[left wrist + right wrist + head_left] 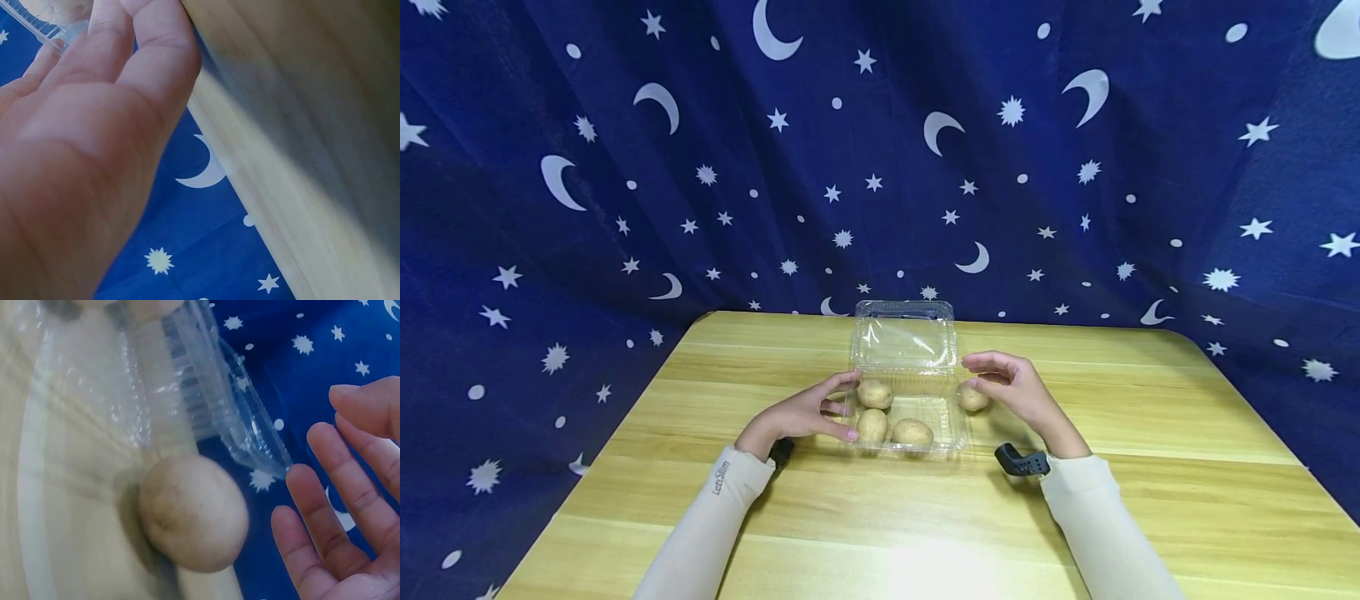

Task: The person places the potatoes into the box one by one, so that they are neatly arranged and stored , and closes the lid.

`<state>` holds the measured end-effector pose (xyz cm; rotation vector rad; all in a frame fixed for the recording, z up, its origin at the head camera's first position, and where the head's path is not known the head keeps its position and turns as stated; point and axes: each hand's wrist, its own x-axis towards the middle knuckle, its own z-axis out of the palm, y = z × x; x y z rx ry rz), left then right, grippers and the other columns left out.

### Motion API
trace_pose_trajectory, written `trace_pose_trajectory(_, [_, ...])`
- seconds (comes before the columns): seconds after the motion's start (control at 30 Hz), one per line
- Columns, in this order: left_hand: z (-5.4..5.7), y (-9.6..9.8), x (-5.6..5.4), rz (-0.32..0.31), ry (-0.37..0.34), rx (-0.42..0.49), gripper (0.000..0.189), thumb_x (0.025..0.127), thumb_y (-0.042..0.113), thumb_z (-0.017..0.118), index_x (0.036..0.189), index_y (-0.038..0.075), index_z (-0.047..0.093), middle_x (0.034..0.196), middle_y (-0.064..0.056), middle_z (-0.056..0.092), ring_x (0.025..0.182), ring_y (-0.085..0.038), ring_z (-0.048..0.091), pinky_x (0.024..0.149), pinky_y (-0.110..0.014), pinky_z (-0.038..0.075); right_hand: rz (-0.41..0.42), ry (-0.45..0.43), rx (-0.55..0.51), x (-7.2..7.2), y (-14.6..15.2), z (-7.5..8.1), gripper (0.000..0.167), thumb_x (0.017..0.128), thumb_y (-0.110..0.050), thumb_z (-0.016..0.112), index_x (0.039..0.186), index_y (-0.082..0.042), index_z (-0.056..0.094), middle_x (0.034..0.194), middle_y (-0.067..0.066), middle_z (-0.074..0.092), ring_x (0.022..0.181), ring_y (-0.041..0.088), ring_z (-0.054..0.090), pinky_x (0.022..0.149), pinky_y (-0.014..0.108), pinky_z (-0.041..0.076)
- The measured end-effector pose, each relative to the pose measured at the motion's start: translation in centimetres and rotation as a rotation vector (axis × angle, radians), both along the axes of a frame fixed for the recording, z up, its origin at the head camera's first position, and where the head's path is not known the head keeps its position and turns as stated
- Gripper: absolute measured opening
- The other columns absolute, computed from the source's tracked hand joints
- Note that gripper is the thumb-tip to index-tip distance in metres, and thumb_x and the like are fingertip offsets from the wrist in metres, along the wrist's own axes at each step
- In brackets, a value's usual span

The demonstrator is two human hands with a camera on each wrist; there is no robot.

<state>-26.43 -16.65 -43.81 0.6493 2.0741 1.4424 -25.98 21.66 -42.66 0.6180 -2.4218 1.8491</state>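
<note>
A clear plastic clamshell container [925, 408] stands with its lid [904, 335] raised at the back. Two potatoes lie along its left side, a rear potato [875, 393] and a front potato [872, 426]; another potato [913, 432] is at the front middle. My left hand [808, 410] holds the container's left side, thumb at the front corner and fingers along the wall. Outside the right wall, a loose potato [194, 514] rests on the table. My right hand [1015, 390] hovers beside it, fingers extended and apart from it in the right wrist view.
The wooden table [865, 525] runs back to a dark blue curtain [880, 150] printed with moons and stars. Black wrist devices are strapped on, the right device [1022, 461] and the left device [782, 452].
</note>
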Motion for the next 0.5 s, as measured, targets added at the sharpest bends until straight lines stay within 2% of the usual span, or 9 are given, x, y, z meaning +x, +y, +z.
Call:
trace_pose_trajectory(0.23, [0.0,0.0,0.0,-0.004,0.002,0.0,0.103,0.095,0.015,0.085,0.173,0.009,0.018,0.175,-0.025,0.023,0.148,-0.046,0.047,0.114,-0.057,0.049,-0.06,-0.043,-0.025,-0.3,0.4,-0.7,0.038,0.1,0.006,0.069,0.134,0.02,0.061,0.136,0.041,0.061,0.113,0.009,0.069,0.095,0.015,0.054])
trace_pose_trajectory(0.5, [0.0,0.0,0.0,-0.002,0.01,-0.005,0.103,0.095,0.014,0.085,0.173,0.008,0.019,0.174,-0.026,0.024,0.146,-0.047,0.048,0.114,-0.057,0.049,-0.089,-0.116,0.015,-0.5,1.0,-1.8,0.045,0.101,0.0,0.072,0.14,0.017,0.058,0.144,0.036,0.059,0.119,0.018,0.065,0.094,0.017,0.054])
